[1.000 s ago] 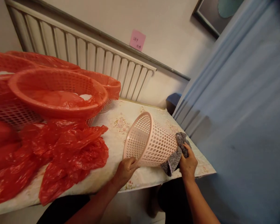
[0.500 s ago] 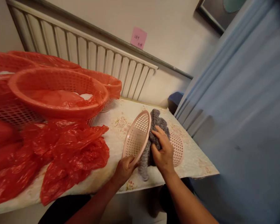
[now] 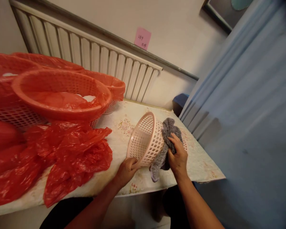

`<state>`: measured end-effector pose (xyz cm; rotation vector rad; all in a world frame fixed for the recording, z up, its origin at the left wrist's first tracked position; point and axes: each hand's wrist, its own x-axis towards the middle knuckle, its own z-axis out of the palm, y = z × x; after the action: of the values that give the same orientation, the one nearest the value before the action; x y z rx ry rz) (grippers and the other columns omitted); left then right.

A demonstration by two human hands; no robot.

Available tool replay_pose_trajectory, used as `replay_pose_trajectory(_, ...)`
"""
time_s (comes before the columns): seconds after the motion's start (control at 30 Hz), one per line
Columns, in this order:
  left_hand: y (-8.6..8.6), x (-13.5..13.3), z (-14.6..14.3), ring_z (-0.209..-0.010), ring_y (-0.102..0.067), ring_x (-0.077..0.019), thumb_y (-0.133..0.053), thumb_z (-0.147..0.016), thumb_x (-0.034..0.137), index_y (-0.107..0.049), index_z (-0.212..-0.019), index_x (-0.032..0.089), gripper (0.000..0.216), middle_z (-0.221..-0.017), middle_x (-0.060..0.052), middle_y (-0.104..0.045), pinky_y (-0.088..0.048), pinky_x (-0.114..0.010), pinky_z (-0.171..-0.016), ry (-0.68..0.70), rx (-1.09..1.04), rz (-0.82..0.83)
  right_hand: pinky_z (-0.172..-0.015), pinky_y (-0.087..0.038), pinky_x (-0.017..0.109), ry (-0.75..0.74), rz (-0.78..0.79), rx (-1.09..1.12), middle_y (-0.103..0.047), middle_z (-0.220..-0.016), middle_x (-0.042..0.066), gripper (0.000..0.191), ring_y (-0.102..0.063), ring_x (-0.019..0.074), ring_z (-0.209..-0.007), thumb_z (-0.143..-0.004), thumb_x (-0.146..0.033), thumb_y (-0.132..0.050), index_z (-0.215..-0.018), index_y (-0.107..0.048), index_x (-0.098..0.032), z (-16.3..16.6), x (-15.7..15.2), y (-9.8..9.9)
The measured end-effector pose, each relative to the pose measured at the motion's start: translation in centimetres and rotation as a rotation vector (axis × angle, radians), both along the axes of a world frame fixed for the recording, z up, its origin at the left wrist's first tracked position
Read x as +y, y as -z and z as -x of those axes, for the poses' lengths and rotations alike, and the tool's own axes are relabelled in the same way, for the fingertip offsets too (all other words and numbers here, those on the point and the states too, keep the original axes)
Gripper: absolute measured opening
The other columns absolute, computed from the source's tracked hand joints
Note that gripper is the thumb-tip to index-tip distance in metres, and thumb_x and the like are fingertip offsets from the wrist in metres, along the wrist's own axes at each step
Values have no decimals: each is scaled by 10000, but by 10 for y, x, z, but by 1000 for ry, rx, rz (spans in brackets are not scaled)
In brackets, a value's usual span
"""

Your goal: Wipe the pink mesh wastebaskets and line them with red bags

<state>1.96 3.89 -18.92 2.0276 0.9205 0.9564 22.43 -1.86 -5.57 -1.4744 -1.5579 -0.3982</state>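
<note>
In my head view, the left hand (image 3: 127,170), at lower centre, is closed on the near rim of a pale pink basket (image 3: 156,144), thumb over the edge. The right hand (image 3: 178,156), right of it, is partly curled with fingers a little spread, pressing a bunched grey cloth (image 3: 166,138) against the basket's outer wall.

I judge the step in hand to be wiping the outside. Another stroke would call for a firm rim grip on my left and light, flat pressure on my right, perhaps with a turn of the basket to reach fresh wall.

The basket lies on its side between my hands, mouth facing left, just right of the frame's centre; I can't tell how much weight the tabletop (image 3: 200,162) takes.

Farther out, crumpled red plastic (image 3: 78,156) lies at lower left, and baskets lined in red (image 3: 62,111) crowd the left of the frame. A blue curtain (image 3: 240,111) hangs at the right.
</note>
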Motion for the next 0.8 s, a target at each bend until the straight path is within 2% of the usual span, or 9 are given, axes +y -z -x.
replay_pose_trajectory(0.2,7,6,-5,-805,-549,-186,-560,-823,303,-587,-801,178,129,-812,-25,-624,-409,-282,-741,-5,-19,-38,-1058,-357,471,276,-9,122,-586,-1257,113,367,-524,243,-1192,-761,-232,-516,-1109,-614,-168,-69,-20,34)
replay_pose_trajectory(0.37,9,10,-8,-746,-510,-165,-538,-830,333,-535,-697,180,203,-729,-2,-569,-396,-276,-724,23,-30,-41,-1047,-363,450,397,8,225,-587,-1259,98,424,-530,242,-1179,-724,-225,-492,-1130,-608,-178,-86,-29,42)
replay_pose_trajectory(0.47,7,9,-7,-716,-489,-153,-516,-840,355,-496,-653,183,255,-704,5,-535,-389,-265,-688,53,-56,-20,-1054,-353,454,382,14,222,-594,-1249,92,436,-530,243,-1176,-707,-206,-482,-1121,-615,-178,-74,-22,35)
replay_pose_trajectory(0.53,6,8,-6,-711,-483,-151,-510,-844,353,-492,-661,184,250,-706,5,-531,-386,-262,-677,54,-85,-16,-1056,-356,452,315,18,201,-600,-1240,90,430,-535,237,-1172,-704,-188,-480,-1110,-621,-179,-58,-15,26)
replay_pose_trajectory(0.7,4,6,-5,-693,-484,-146,-535,-832,364,-509,-668,178,249,-704,5,-536,-393,-262,-668,38,-128,-2,-1075,-347,478,37,18,110,-560,-1293,80,425,-498,225,-1222,-730,-119,-470,-1124,-609,-199,7,-6,-2)
replay_pose_trajectory(0.8,1,5,-4,-698,-505,-157,-522,-829,411,-538,-660,176,289,-696,-6,-560,-417,-271,-667,31,-169,75,-1101,-327,476,-146,38,18,-503,-1355,61,475,-430,220,-1288,-746,-80,-460,-1186,-572,-221,48,-4,-12)
